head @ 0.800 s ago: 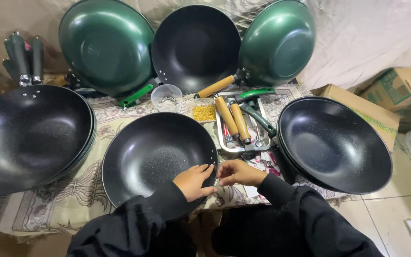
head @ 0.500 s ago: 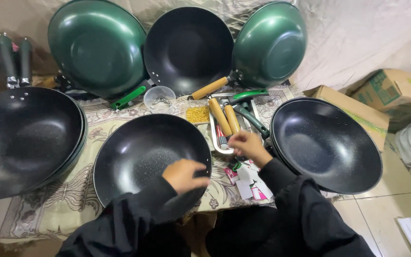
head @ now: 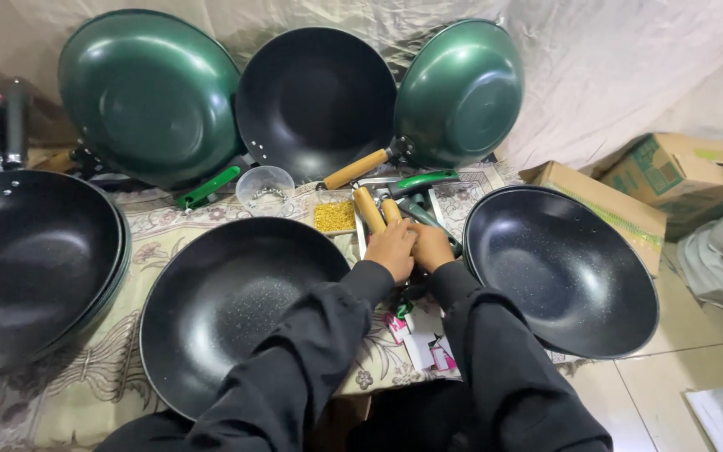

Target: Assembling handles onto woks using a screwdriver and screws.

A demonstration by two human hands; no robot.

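- The left hand (head: 392, 248) has left the front black wok (head: 228, 305) and now joins the right hand (head: 430, 246) just right of it.
- Both hands close on the wooden handles (head: 370, 209) in the metal tray (head: 360, 238).

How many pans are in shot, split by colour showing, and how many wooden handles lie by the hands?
Green pans, backs showing: 2
Black pans, insides showing: 4
Wooden handles near the left hand and right hand: 3
Total: 9
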